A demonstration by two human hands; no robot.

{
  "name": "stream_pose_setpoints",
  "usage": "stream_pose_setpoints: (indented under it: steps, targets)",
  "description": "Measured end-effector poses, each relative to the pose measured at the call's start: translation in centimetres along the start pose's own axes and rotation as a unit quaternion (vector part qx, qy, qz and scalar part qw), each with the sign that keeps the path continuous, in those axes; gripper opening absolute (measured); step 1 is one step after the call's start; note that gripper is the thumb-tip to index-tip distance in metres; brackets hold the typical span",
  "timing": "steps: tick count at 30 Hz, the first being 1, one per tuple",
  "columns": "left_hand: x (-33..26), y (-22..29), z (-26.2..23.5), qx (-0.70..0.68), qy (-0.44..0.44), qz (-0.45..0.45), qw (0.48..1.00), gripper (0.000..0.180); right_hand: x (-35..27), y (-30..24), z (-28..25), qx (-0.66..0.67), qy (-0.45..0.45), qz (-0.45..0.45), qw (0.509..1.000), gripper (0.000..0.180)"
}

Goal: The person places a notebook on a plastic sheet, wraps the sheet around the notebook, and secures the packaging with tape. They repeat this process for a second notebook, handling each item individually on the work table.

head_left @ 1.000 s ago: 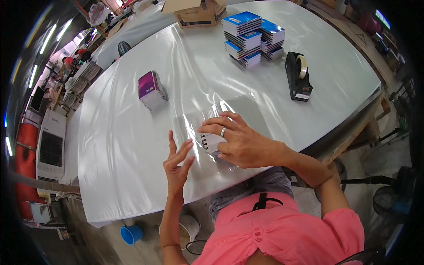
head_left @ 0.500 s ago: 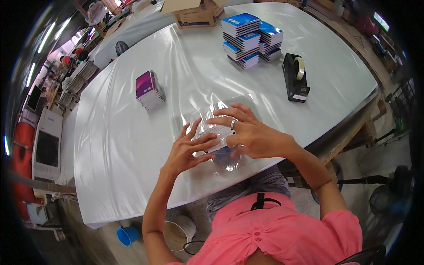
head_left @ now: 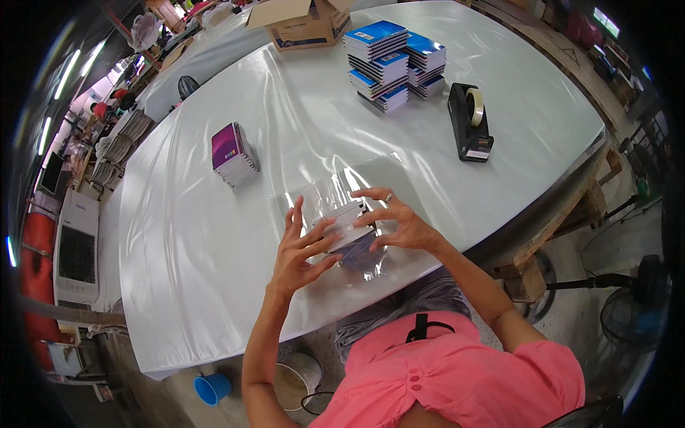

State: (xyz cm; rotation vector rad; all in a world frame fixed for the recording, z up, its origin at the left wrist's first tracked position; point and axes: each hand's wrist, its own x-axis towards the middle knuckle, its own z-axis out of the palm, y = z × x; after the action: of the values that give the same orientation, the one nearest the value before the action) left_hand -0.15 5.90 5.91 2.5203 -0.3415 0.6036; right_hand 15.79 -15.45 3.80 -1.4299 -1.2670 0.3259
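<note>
A small stack of spiral notebooks (head_left: 345,218) lies at the near edge of the table within clear plastic film (head_left: 378,175). Its white page edges show, and a dark blue cover appears through the glossy film on the near side. My left hand (head_left: 303,246) is at the stack's left end, fingers spread and fingertips on the film. Over the right end curves my right hand (head_left: 399,225), wearing a ring, with thumb and fingers apart against the film. Fingers hide parts of the stack.
Beyond my left hand stands a purple-covered notebook stack (head_left: 234,155). Several blue-covered notebook piles (head_left: 378,68) sit at the far side, with a black tape dispenser (head_left: 469,125) to their right. An open cardboard box (head_left: 303,28) is at the back. A blue bucket (head_left: 212,389) stands on the floor.
My right hand has drawn back from over the stack to its right end, its fingers now curved. My left hand stays at the left end, its fingers slightly shifted.
</note>
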Motion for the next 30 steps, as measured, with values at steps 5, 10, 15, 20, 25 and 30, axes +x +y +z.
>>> stream_pose_setpoints:
  steps: [5, 10, 15, 20, 25, 30]
  targets:
    - [-0.1, 0.7, 0.6, -0.062, 0.088, -0.056, 0.993, 0.041, 0.3, 0.2, 0.2, 0.015, 0.013, -0.024, 1.0, 0.038]
    - [0.4, 0.8, 0.2, -0.034, 0.027, -0.095, 0.994, 0.036, 0.6, -0.8, 0.3, 0.06, 0.015, 0.012, 0.998, 0.026]
    - [0.9, 1.4, 0.2, -0.056, 0.026, -0.104, 0.993, 0.036, 0.8, -1.3, 0.6, 0.063, 0.036, 0.03, 0.997, 0.019]
    - [1.5, 2.2, 0.4, -0.013, 0.02, -0.146, 0.989, 0.034, 1.1, -2.1, 0.7, 0.061, 0.046, 0.061, 0.995, 0.014]
    - [2.1, 1.8, 0.6, -0.04, 0.042, -0.167, 0.984, 0.032, 2.0, -2.5, 0.3, 0.033, 0.046, 0.086, 0.995, 0.011]
    - [2.7, 1.3, 0.9, -0.097, 0.081, -0.167, 0.978, 0.042, 2.9, -2.6, 0.0, 0.002, 0.039, 0.072, 0.997, 0.012]
